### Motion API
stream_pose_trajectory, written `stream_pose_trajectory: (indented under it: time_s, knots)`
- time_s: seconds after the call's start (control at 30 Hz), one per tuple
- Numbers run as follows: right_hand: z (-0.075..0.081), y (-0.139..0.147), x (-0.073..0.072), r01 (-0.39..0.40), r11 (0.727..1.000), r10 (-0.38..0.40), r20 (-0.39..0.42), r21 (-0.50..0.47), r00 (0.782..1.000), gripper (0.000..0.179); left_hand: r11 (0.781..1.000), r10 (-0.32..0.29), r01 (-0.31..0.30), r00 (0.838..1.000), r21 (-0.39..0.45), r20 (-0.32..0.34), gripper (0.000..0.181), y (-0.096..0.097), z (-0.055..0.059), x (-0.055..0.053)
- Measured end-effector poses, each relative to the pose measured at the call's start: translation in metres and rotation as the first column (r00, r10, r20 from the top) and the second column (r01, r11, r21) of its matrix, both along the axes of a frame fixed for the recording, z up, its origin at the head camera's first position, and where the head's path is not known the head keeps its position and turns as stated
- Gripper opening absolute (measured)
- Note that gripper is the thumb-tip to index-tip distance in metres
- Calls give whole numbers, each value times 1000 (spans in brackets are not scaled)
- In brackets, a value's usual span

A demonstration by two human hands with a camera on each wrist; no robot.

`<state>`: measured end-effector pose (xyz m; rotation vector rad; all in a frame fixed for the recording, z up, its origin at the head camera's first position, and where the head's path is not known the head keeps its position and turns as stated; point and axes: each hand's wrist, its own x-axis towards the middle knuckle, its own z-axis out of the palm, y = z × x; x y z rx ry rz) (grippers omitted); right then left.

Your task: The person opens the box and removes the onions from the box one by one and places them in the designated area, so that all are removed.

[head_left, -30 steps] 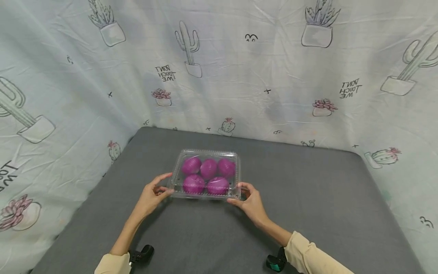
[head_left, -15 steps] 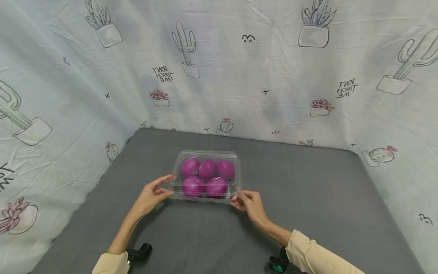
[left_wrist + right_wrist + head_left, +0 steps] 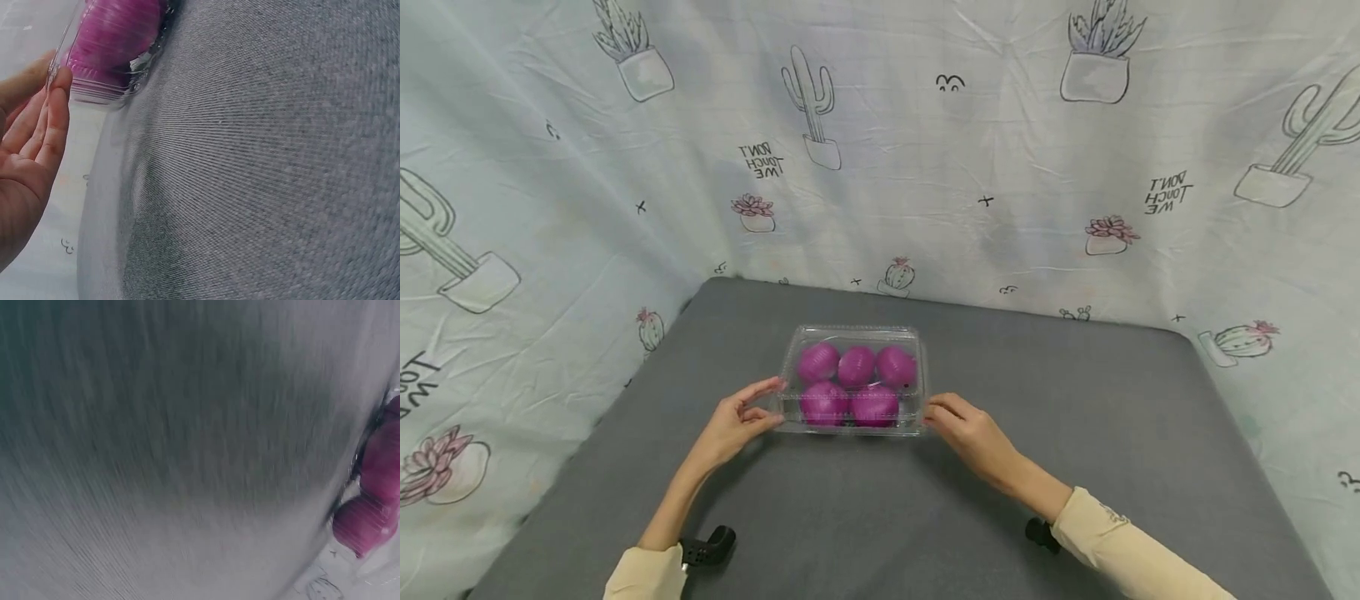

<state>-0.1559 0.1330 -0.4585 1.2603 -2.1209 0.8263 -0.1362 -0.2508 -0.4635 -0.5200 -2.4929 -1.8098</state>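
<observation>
A clear plastic clamshell box (image 3: 857,432) lies on the grey cloth with its lid over several round purple things that look like red onions (image 3: 824,403). My left hand (image 3: 727,429) holds the box's left edge; in the left wrist view its thumb and fingertips pinch the thin clear rim (image 3: 52,78). At the front right corner, my right hand (image 3: 976,435) pinches the box's edge with curled fingers. The right wrist view is blurred and shows the purple onions (image 3: 365,528) at its right side, with the hand itself out of that frame.
Grey cloth (image 3: 1075,417) covers the table. White curtains (image 3: 925,150) printed with potted cacti enclose it at the back and both sides. A black wrist device (image 3: 709,547) is on the left wrist, another (image 3: 1042,535) on the right.
My right hand let its spread fingers come together at the box's front right corner, then shifted up and outward along the right edge. The left hand has kept its hold.
</observation>
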Motion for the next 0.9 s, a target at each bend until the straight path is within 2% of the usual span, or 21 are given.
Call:
stream_pose_trajectory:
  time_s: [0.07,0.1,0.2,0.33,0.4,0.5,0.57,0.63,0.73,0.9]
  knots:
    - [3,0,-5,-34,999,37,-99,32,994,10,1000,-1,1,1000,14,6,69,0,0,-1]
    - [5,-1,-7,-40,999,44,-125,33,991,14,1000,-2,2,1000,20,10,69,0,0,-1]
    - [12,-3,-11,-29,1000,28,-133,-4,991,26,1000,6,-6,1000,-15,0,61,1,-1,-1]
    - [25,-7,-22,-11,995,0,-116,-101,993,27,991,36,-43,997,-129,-63,41,0,-1,1]
    - [33,-10,-31,-4,989,-20,-159,-149,987,25,987,45,-56,996,-153,-74,40,0,-1,3]
    - [45,-17,-51,19,983,-66,-258,-181,964,20,989,45,-52,997,-135,-60,42,-3,-1,3]
    - [52,-22,-65,40,979,-98,-288,-200,953,19,992,35,-41,998,-116,-49,43,-4,-1,3]
    - [59,-26,-79,56,973,-117,-267,-224,957,21,994,25,-29,999,-106,-43,44,-4,-2,3]
    - [65,-30,-98,92,954,-146,-176,-284,973,21,994,15,-19,999,-111,-41,44,-5,-3,3]
    - [66,-36,-126,145,932,-166,-35,-333,986,19,991,25,-29,999,-130,-27,45,-9,-2,7]
